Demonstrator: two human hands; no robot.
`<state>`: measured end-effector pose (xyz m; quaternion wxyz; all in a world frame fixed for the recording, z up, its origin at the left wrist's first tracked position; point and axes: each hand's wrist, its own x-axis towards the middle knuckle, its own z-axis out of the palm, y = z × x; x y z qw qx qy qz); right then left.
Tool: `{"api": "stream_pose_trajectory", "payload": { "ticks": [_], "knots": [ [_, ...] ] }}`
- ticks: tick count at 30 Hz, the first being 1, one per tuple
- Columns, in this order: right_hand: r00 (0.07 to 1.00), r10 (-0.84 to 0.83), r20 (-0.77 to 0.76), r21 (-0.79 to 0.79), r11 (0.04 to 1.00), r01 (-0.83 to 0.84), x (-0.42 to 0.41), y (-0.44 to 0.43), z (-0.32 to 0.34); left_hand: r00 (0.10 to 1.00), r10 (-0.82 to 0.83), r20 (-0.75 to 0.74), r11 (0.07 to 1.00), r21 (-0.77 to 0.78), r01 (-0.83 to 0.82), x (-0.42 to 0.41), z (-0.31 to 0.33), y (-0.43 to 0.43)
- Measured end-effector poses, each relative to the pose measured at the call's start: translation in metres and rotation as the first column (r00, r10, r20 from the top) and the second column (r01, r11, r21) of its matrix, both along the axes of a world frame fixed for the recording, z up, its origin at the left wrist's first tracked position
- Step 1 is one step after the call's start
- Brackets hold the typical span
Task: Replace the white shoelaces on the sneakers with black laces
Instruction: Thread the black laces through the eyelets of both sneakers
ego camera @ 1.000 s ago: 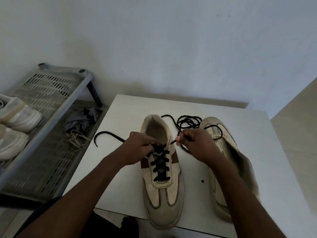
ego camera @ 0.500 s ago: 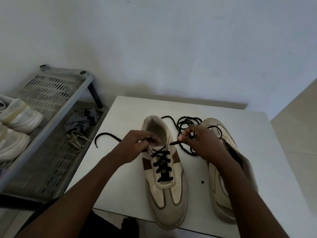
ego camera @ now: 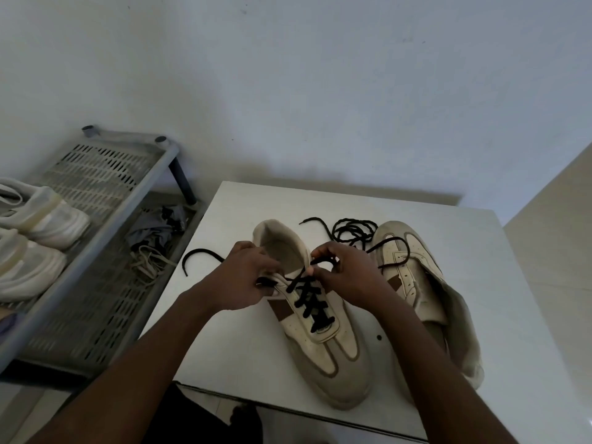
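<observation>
No brand mark or writing can be read on either shoe. The left sneaker (ego camera: 323,347) is stood in the middle of the white table (ego camera: 224,331), with its toe close to the near edge. It is threaded through its lower eyelets with a black lace (ego camera: 312,307). The left hand (ego camera: 243,277) is held at the left side of the shoe's collar, with fingers curled and one strand of the lace pinched. The free end of that strand (ego camera: 198,254) is trailed toward the table's left edge. The right hand (ego camera: 349,277) is curled at the right side of the collar, where the other strand is pinched between thumb and fingertips.

The right sneaker (ego camera: 416,277) is laid just beside the right wrist, unlaced and slumped open, with a loop of black lace draped over its heel end. A second, coiled black lace (ego camera: 354,230) is left between the two heels, toward the far edge.

Bare tabletop is seen along the far edge and the right edge. A grey shoe rack (ego camera: 96,283) is set against the left edge. White shoes (ego camera: 48,219) are kept on its upper shelf, and pale laces (ego camera: 150,261) are dropped on the lower one.
</observation>
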<state>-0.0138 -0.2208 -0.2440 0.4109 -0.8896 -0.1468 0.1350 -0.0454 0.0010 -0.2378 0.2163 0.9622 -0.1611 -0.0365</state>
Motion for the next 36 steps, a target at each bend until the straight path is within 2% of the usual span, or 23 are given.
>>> {"api": "stream_pose_trajectory", "payload": {
  "ticks": [3, 7, 9, 11, 13, 16, 18, 21, 24, 25, 27, 29, 30, 31, 33, 34, 36],
  "knots": [
    [0.999, -0.037, 0.032, 0.017, 0.999, 0.036, 0.001, 0.002, 0.003, 0.990, 0.034, 0.133, 0.997, -0.072, -0.024, -0.007, 0.003, -0.001],
    [0.982, -0.174, 0.075, 0.098, 0.981, 0.166, 0.006, -0.001, 0.011, 0.981, 0.167, 0.099, 0.964, -0.226, -0.141, -0.018, 0.013, -0.002],
    [0.971, -0.225, 0.076, 0.144, 0.966, 0.213, 0.009, -0.005, 0.015, 0.962, 0.244, 0.123, 0.953, -0.212, -0.215, -0.022, 0.013, 0.000],
    [0.961, -0.261, 0.088, 0.176, 0.954, 0.243, 0.011, -0.006, 0.020, 0.922, 0.341, 0.184, 0.932, -0.197, -0.306, -0.023, 0.012, 0.004],
    [0.948, -0.292, 0.128, 0.196, 0.944, 0.265, 0.010, -0.003, 0.024, 0.873, 0.450, 0.188, 0.878, -0.269, -0.395, -0.024, 0.016, 0.005],
    [0.898, -0.318, 0.305, 0.185, 0.944, 0.271, 0.004, 0.008, 0.026, 0.786, 0.587, 0.194, 0.781, -0.390, -0.487, -0.028, 0.022, -0.003],
    [0.869, -0.334, 0.364, 0.220, 0.938, 0.268, -0.002, 0.020, 0.026, 0.731, 0.669, 0.130, 0.691, -0.470, -0.549, -0.029, 0.021, -0.008],
    [0.893, -0.324, 0.312, 0.281, 0.930, 0.239, -0.013, 0.036, 0.018, 0.632, 0.774, -0.036, 0.507, -0.563, -0.653, -0.030, 0.016, -0.013],
    [0.961, -0.163, 0.223, 0.280, 0.955, 0.097, -0.025, 0.049, 0.001, 0.592, 0.782, -0.197, 0.362, -0.629, -0.688, -0.032, 0.018, -0.023],
    [0.984, -0.100, 0.150, 0.298, 0.953, 0.051, -0.029, 0.053, -0.003, 0.597, 0.756, -0.268, 0.309, -0.658, -0.686, -0.031, 0.019, -0.028],
    [0.999, 0.014, -0.032, 0.367, 0.930, -0.001, -0.036, 0.058, -0.008, 0.624, 0.612, -0.485, 0.132, -0.716, -0.685, -0.028, 0.020, -0.037],
    [0.991, 0.085, -0.099, 0.397, 0.917, -0.039, -0.037, 0.058, -0.011, 0.667, 0.378, -0.642, -0.018, -0.725, -0.688, -0.024, 0.022, -0.045],
    [0.990, 0.093, -0.105, 0.417, 0.908, -0.041, -0.036, 0.056, -0.013, 0.692, 0.271, -0.669, -0.058, -0.729, -0.682, -0.023, 0.025, -0.048],
    [0.992, 0.074, -0.105, 0.429, 0.903, -0.022, -0.034, 0.053, -0.014, 0.722, 0.175, -0.669, -0.065, -0.740, -0.670, -0.022, 0.027, -0.048],
    [0.996, -0.033, -0.083, 0.397, 0.916, 0.063, -0.027, 0.044, -0.018, 0.769, 0.026, -0.639, 0.040, -0.768, -0.640, -0.024, 0.031, -0.043],
    [0.994, -0.074, -0.079, 0.363, 0.927, 0.098, -0.025, 0.040, -0.018, 0.777, 0.028, -0.629, 0.144, -0.767, -0.626, -0.024, 0.031, -0.037],
    [0.990, -0.121, -0.071, 0.297, 0.945, 0.136, -0.021, 0.036, -0.020, 0.810, 0.262, -0.524, 0.409, -0.701, -0.585, -0.021, 0.029, -0.018]
  ]
}}
